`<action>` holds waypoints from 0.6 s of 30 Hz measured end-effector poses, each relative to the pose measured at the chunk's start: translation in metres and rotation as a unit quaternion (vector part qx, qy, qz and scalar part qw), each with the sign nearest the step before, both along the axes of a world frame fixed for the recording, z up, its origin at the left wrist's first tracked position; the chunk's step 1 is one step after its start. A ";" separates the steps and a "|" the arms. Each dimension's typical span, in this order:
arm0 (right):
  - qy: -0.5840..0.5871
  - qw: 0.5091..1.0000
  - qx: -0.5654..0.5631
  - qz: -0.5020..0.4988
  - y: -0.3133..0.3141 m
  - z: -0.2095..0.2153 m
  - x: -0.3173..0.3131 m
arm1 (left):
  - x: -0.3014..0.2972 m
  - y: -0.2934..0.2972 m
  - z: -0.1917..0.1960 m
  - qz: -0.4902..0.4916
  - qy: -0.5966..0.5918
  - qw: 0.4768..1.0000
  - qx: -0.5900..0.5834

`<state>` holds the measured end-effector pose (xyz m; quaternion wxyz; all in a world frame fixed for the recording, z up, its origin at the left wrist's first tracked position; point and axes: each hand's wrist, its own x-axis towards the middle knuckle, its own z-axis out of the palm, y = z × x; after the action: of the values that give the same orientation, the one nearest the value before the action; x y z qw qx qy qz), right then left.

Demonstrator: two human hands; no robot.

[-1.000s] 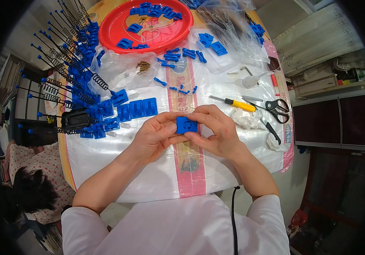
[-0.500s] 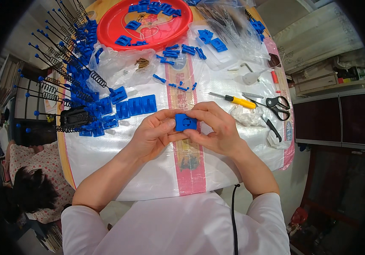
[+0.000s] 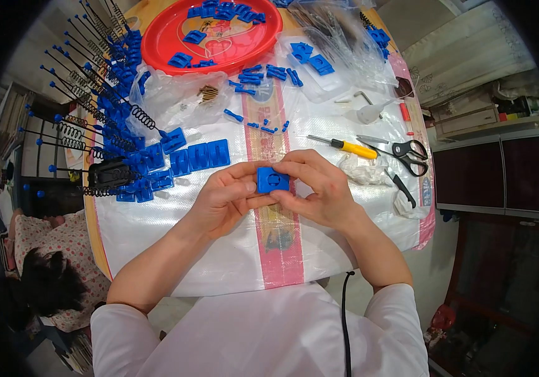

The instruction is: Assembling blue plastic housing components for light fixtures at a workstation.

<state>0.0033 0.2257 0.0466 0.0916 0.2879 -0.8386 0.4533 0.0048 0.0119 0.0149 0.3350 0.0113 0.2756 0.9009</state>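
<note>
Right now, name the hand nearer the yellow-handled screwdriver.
Right. The right hand is lower left of the yellow-handled screwdriver, apart from it; the left hand is farther left, across the blue square plastic piece.

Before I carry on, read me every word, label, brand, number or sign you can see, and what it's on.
Striped sheet: printed characters along its middle stripe and right edge; I won't copy them out.
Red tray: heart design; the marks on it are too blurred to read.
Held blue piece: no lettering visible.
</note>
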 end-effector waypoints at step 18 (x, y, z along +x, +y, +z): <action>0.018 1.000 -0.007 0.016 0.002 -0.003 -0.002 | 0.004 0.003 -0.002 0.019 -0.006 0.999 -0.042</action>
<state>0.0016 0.2273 0.0439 0.1010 0.3087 -0.8291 0.4551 0.0084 0.0151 0.0133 0.3194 -0.0133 0.3111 0.8950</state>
